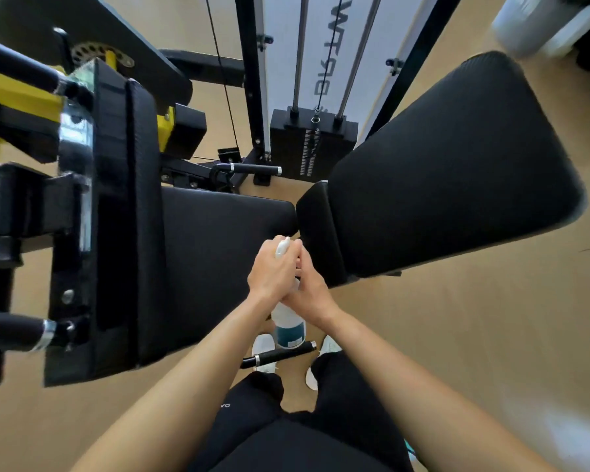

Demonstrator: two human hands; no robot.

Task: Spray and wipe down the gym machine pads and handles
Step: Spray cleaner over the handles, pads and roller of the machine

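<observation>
Spray bottle (288, 327) gripped by both hands: left hand (272, 272) curled at nozzle, right hand (310, 292) round neck.

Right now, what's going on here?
A person stands beside a black gym machine, holding a spray bottle in both hands. The left hand wraps the white spray head; the right hand grips the bottle just below. The bottle is held over the near edge of the seat pad, next to the back pad. No cloth is in view.
</observation>
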